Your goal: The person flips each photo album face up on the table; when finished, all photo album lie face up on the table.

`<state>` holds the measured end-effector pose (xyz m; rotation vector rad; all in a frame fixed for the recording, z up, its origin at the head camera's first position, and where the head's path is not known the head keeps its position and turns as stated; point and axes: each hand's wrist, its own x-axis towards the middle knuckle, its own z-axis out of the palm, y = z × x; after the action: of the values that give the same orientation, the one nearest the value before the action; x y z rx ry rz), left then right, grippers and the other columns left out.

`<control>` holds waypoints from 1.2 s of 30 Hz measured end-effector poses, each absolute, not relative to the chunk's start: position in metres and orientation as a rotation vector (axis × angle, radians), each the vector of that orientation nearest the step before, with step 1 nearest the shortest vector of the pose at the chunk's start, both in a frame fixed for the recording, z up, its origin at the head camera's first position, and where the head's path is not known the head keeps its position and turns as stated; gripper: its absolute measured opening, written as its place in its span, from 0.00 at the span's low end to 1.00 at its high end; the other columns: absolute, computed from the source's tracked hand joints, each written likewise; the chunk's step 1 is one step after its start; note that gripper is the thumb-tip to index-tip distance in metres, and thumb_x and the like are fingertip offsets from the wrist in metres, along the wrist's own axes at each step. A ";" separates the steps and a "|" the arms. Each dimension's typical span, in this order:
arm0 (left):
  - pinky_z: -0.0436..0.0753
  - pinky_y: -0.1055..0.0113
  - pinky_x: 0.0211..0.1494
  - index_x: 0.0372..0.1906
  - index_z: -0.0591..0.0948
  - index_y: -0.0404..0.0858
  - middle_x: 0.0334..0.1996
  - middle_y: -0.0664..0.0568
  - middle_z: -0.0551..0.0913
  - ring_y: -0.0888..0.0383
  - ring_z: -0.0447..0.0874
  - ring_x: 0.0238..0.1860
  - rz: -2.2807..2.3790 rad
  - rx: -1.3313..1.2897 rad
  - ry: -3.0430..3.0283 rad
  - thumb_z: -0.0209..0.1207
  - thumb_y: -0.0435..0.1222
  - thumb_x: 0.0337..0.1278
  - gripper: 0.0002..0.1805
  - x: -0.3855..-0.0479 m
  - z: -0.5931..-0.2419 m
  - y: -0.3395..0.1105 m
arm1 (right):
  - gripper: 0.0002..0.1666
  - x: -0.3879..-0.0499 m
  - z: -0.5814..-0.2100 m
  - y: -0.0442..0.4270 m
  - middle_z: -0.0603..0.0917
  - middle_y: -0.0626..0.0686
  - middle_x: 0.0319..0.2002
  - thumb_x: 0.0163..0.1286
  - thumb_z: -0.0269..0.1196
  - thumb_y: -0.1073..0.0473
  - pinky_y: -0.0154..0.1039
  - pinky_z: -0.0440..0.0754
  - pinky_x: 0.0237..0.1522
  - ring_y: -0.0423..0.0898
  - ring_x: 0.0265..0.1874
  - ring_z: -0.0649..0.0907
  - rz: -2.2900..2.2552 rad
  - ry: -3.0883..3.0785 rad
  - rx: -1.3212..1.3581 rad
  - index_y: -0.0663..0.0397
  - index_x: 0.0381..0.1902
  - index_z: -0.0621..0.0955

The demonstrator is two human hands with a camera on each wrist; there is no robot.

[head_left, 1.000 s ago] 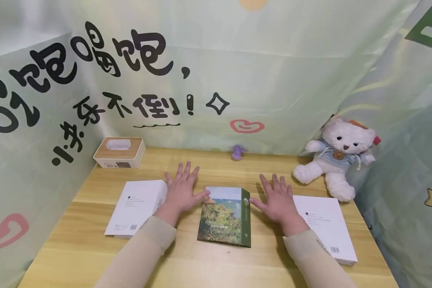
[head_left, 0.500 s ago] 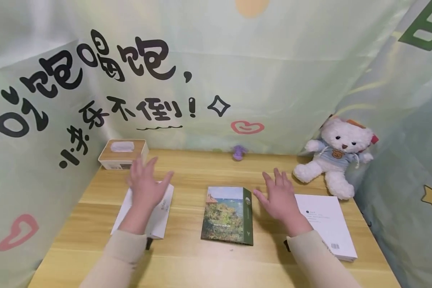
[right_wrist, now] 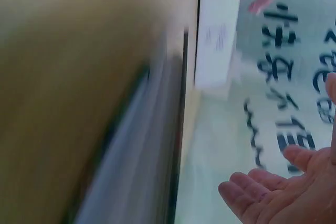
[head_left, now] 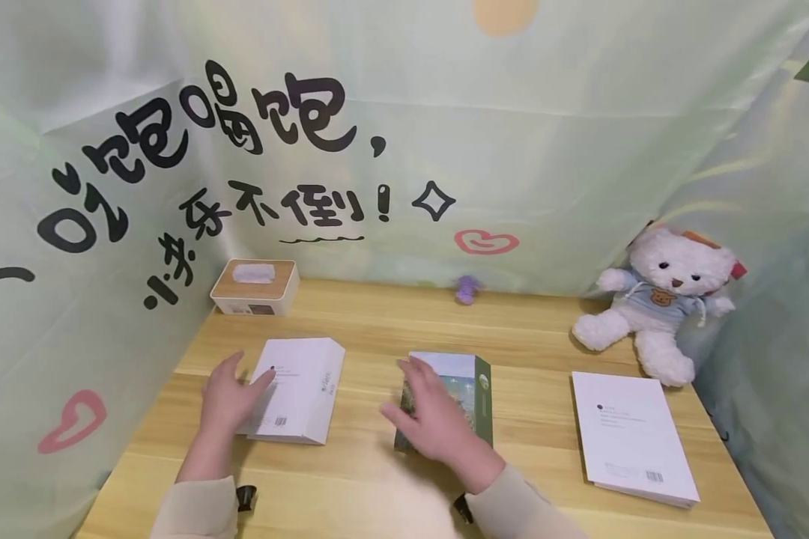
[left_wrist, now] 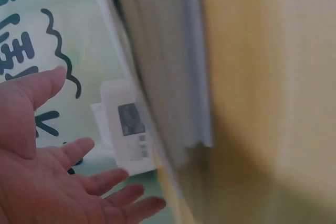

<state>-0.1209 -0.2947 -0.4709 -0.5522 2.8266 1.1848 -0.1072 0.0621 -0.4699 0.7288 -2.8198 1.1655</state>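
Note:
At the left edge of a thick white book (head_left: 300,385) is my left hand (head_left: 228,397), its thumb over the cover. The fingers are spread and hold nothing, as the left wrist view shows the hand (left_wrist: 63,177) near the book's page edges (left_wrist: 163,51). My right hand (head_left: 434,415) hovers over a photo album (head_left: 483,397) with a painted landscape cover and green spine, hiding much of it. In the right wrist view its relaxed fingers (right_wrist: 252,190) appear apart from the album (right_wrist: 131,166), which is blurred. Another white book (head_left: 634,438) lies flat on the right.
The wooden table (head_left: 377,486) meets a printed cloth wall (head_left: 404,142). A tissue box (head_left: 255,288) stands back left, a small purple toy (head_left: 467,290) at the back, and a white teddy bear (head_left: 661,299) back right. Both wrists wear small black devices.
My left hand has gone left from the album, across the white book to its left edge. My right hand has shifted left from the right book to above the album. The head view has turned left.

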 end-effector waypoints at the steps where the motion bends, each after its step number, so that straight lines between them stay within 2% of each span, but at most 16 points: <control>1: 0.53 0.30 0.78 0.82 0.54 0.26 0.78 0.22 0.53 0.24 0.50 0.78 1.188 -0.563 2.805 0.64 0.50 0.72 0.50 -0.120 -0.473 -0.294 | 0.47 -0.107 -0.472 0.054 0.63 0.69 0.78 0.78 0.63 0.38 0.66 0.69 0.72 0.68 0.74 0.69 1.196 -2.837 0.732 0.63 0.80 0.64; 3: 0.54 0.32 0.78 0.82 0.54 0.24 0.77 0.21 0.55 0.24 0.51 0.78 1.201 -0.577 2.777 0.64 0.49 0.72 0.50 -0.118 -0.476 -0.293 | 0.50 -0.107 -0.476 0.035 0.65 0.67 0.78 0.77 0.62 0.35 0.64 0.69 0.73 0.65 0.73 0.71 1.269 -2.880 0.716 0.62 0.81 0.62; 7: 0.56 0.34 0.79 0.80 0.57 0.23 0.77 0.21 0.57 0.25 0.53 0.78 1.234 -0.601 2.734 0.63 0.48 0.72 0.48 -0.119 -0.480 -0.289 | 0.52 -0.111 -0.483 -0.006 0.66 0.66 0.78 0.76 0.64 0.37 0.59 0.69 0.74 0.63 0.72 0.73 1.505 -2.920 0.643 0.63 0.82 0.61; 12: 0.60 0.35 0.78 0.78 0.62 0.22 0.76 0.23 0.61 0.26 0.58 0.76 1.222 -0.602 2.701 0.64 0.48 0.70 0.45 -0.122 -0.481 -0.286 | 0.50 -0.116 -0.487 -0.043 0.68 0.68 0.76 0.76 0.65 0.41 0.58 0.67 0.76 0.64 0.74 0.71 1.725 -2.932 0.546 0.67 0.81 0.61; 17: 0.58 0.33 0.78 0.76 0.65 0.22 0.75 0.22 0.62 0.24 0.56 0.76 1.154 -0.549 2.701 0.66 0.48 0.69 0.45 -0.124 -0.484 -0.286 | 0.49 -0.119 -0.489 -0.059 0.73 0.70 0.72 0.75 0.67 0.46 0.56 0.73 0.72 0.63 0.70 0.75 1.925 -2.893 0.439 0.72 0.78 0.63; 22: 0.59 0.32 0.77 0.76 0.65 0.23 0.75 0.21 0.61 0.23 0.55 0.76 1.101 -0.510 2.686 0.66 0.50 0.69 0.45 -0.122 -0.488 -0.285 | 0.47 -0.116 -0.491 -0.063 0.76 0.69 0.66 0.72 0.69 0.46 0.52 0.77 0.69 0.59 0.64 0.79 1.829 -2.964 0.425 0.74 0.75 0.68; 24: 0.59 0.32 0.77 0.77 0.65 0.23 0.75 0.21 0.60 0.23 0.55 0.76 1.099 -0.508 2.677 0.66 0.51 0.69 0.46 -0.121 -0.490 -0.283 | 0.46 -0.114 -0.492 -0.063 0.77 0.65 0.61 0.71 0.70 0.47 0.48 0.80 0.65 0.55 0.58 0.81 1.794 -2.987 0.419 0.73 0.74 0.70; 26: 0.60 0.32 0.76 0.77 0.66 0.24 0.75 0.21 0.61 0.23 0.55 0.76 1.107 -0.505 2.682 0.66 0.51 0.68 0.46 -0.120 -0.491 -0.281 | 0.44 -0.114 -0.494 -0.063 0.79 0.62 0.56 0.70 0.71 0.52 0.45 0.83 0.57 0.52 0.51 0.81 1.841 -2.953 0.408 0.73 0.74 0.70; 29: 0.61 0.32 0.76 0.76 0.67 0.24 0.75 0.21 0.62 0.23 0.57 0.75 1.096 -0.516 2.701 0.66 0.51 0.68 0.45 -0.120 -0.489 -0.278 | 0.41 -0.114 -0.496 -0.061 0.80 0.59 0.50 0.68 0.72 0.59 0.40 0.82 0.49 0.49 0.46 0.80 1.953 -2.875 0.378 0.74 0.73 0.71; 31: 0.62 0.31 0.75 0.75 0.69 0.24 0.74 0.21 0.63 0.22 0.58 0.75 1.090 -0.536 2.709 0.67 0.51 0.67 0.44 -0.120 -0.488 -0.275 | 0.40 -0.114 -0.497 -0.061 0.82 0.60 0.52 0.67 0.71 0.63 0.40 0.82 0.48 0.49 0.46 0.80 2.026 -2.821 0.357 0.75 0.72 0.71; 36: 0.65 0.32 0.73 0.72 0.73 0.25 0.73 0.22 0.66 0.23 0.61 0.74 1.115 -0.584 2.696 0.67 0.53 0.67 0.43 -0.120 -0.485 -0.269 | 0.38 -0.111 -0.503 -0.061 0.78 0.69 0.65 0.66 0.67 0.71 0.42 0.86 0.54 0.53 0.54 0.83 2.200 -2.673 0.363 0.78 0.72 0.70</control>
<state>-0.1196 -0.2687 -0.4845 -0.5843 2.6962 1.1145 -0.1109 -0.0606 -0.5035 0.3630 -2.6726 2.2000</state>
